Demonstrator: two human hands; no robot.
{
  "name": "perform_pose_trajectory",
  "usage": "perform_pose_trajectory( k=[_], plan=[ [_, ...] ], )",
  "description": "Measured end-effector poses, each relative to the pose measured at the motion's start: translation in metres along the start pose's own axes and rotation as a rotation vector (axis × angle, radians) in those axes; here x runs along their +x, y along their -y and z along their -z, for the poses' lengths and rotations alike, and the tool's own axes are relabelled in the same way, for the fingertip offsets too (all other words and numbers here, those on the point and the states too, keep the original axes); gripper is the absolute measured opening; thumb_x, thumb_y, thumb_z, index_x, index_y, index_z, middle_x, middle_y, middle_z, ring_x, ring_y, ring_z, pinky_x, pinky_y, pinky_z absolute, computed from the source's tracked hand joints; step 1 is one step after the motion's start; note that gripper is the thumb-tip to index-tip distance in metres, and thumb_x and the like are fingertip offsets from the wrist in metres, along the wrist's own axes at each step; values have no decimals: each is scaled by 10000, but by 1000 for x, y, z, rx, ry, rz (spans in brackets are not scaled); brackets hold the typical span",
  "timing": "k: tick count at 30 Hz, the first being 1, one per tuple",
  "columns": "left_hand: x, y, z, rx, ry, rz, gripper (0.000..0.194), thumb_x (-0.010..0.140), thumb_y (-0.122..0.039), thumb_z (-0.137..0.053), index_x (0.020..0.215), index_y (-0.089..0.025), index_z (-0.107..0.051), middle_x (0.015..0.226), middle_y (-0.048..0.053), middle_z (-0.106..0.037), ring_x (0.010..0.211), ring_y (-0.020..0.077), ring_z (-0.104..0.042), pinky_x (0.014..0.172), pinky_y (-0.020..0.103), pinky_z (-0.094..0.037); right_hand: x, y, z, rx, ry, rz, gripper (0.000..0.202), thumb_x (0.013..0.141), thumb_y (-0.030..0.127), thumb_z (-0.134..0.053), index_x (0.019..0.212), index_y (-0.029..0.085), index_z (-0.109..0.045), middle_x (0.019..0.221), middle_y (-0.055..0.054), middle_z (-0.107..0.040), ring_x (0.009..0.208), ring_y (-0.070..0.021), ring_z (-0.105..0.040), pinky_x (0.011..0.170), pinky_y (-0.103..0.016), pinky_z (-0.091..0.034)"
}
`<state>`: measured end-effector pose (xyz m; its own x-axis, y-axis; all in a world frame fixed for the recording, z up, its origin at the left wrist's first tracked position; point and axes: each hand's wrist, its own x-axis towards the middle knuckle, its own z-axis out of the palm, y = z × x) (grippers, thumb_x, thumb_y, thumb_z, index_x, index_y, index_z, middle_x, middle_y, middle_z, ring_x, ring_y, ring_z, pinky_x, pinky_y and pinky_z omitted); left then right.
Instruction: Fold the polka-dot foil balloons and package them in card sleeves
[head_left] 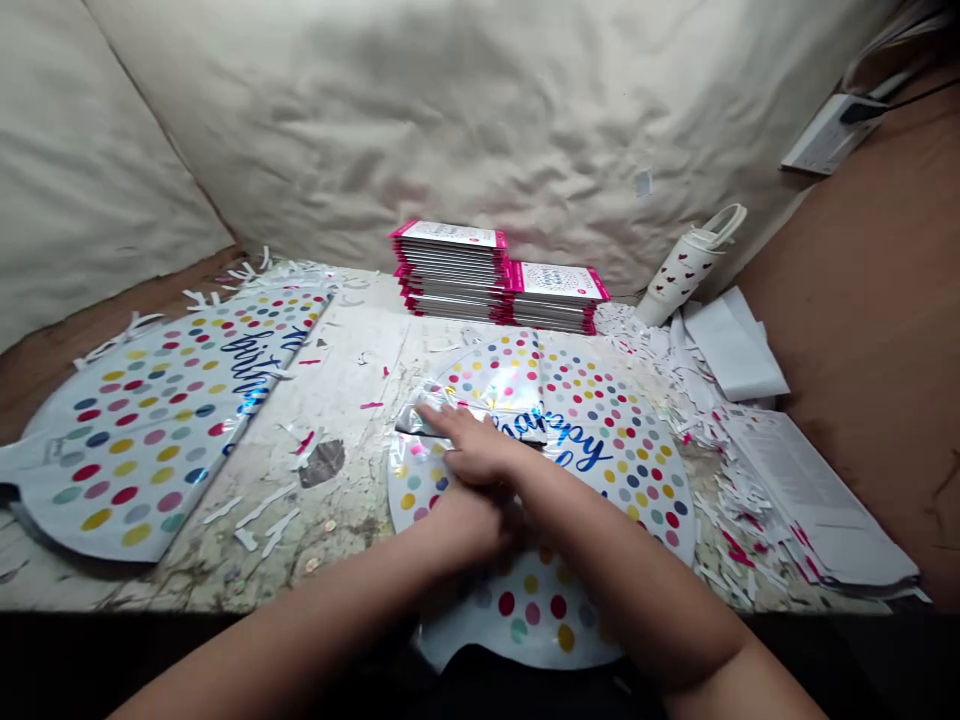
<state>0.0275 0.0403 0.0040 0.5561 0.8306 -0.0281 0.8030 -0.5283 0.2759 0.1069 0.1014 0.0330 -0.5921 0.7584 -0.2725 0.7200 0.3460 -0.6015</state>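
Observation:
A round white foil balloon (637, 430) with coloured dots and blue "happy" lettering lies flat before me, its upper left part folded over. My right hand (469, 440) rests on that folded part, its fingers stretched out to the left and pressing on the foil. Crossing under the right wrist, my left hand (487, 515) is over the balloon's middle; its fingers are hidden and slightly blurred. Another dotted foil balloon (142, 430), folded along a straight edge with "birthday" lettering partly showing, lies to the left, apart from both hands.
Stacks of pink-edged packets (454, 270) stand at the back beside a shorter stack (559, 295). A white tumbler with hearts (679, 270) leans at the back right. Papers (817, 500) and white paper shreds (735, 500) lie right. A power strip (832, 135) hangs above.

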Motion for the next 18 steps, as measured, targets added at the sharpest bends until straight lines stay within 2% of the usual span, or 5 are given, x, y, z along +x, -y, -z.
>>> perform_pose_trajectory(
  k=[4, 6, 9, 14, 18],
  plan=[
    [-20, 54, 38, 67, -21, -109, 303, 800, -129, -442, 1017, -168, -649, 1061, 77, -653, 957, 204, -587, 907, 316, -437, -9, -21, 0, -33, -170, 63, 689, 747, 127, -460, 1402, 171, -248, 1428, -112, -349, 1292, -211, -352, 1055, -388, -297],
    [-18, 85, 54, 219, -98, -109, 342, 796, -78, -420, 1082, -123, -604, 1153, 146, -595, 1058, 265, -532, 935, 428, -387, -9, -22, -3, -75, -201, 66, 594, 755, 162, -492, 1334, 156, -361, 1397, -109, -397, 1274, -206, -377, 1034, -351, -330],
    [-7, 114, 73, 488, -125, -201, 223, 794, -81, -431, 835, -128, -646, 891, 134, -645, 904, 271, -565, 808, 428, -423, 1, -14, -12, -139, -293, 44, 494, 773, 260, -534, 1247, 149, -448, 1358, -128, -438, 1262, -231, -384, 1013, -368, -347],
    [-5, 97, 85, 562, -223, -174, 288, 874, -128, -344, 730, -139, -593, 743, 99, -591, 746, 237, -539, 689, 386, -423, 25, 2, -28, -232, -509, -64, 280, 819, 248, -479, 1010, 70, -581, 1009, -191, -631, 944, -281, -598, 782, -384, -471],
    [-17, 85, 59, 460, -168, -211, 356, 902, -365, -372, 949, -122, -627, 1004, 141, -625, 943, 262, -561, 798, 374, -438, 23, -9, -9, -248, -646, -85, 149, 810, 176, -491, 788, 148, -635, 765, -79, -684, 699, -196, -637, 628, -283, -481]
  ],
)
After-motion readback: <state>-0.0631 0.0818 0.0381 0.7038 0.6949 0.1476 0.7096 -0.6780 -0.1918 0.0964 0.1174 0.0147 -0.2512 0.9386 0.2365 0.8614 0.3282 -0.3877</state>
